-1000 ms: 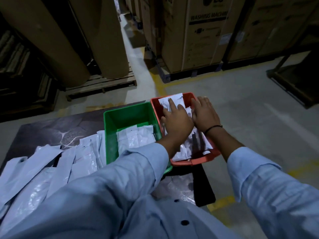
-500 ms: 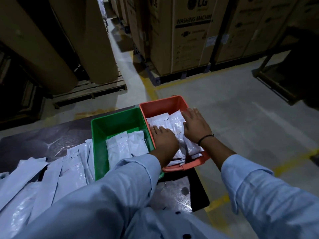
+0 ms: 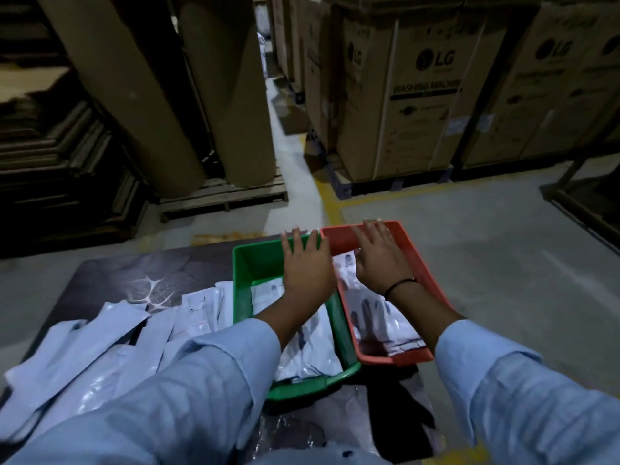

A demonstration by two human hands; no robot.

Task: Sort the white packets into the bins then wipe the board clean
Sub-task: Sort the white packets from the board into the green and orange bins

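A green bin (image 3: 243, 286) and a red bin (image 3: 419, 280) stand side by side on a dark board (image 3: 110, 280). Both hold white packets; the red bin's packets (image 3: 382, 317) lie flat in it. My left hand (image 3: 307, 266) is spread flat over the far right corner of the green bin, fingers reaching its back rim. My right hand (image 3: 380, 255) is spread flat over the far end of the red bin, fingertips at the back rim. Neither hand holds anything. A loose pile of white packets (image 3: 100, 344) covers the board to the left.
The board ends just past the red bin on the right, with grey floor beyond. Large cardboard rolls (image 3: 167, 95) on a wooden pallet stand ahead at left. LG washing machine boxes (image 3: 419, 95) stand ahead at right. A yellow floor line runs between them.
Both hands slid away from me, off the packets in the red bin to the bins' far rims. My left hand shifted left over the green bin. The camera tilted up.
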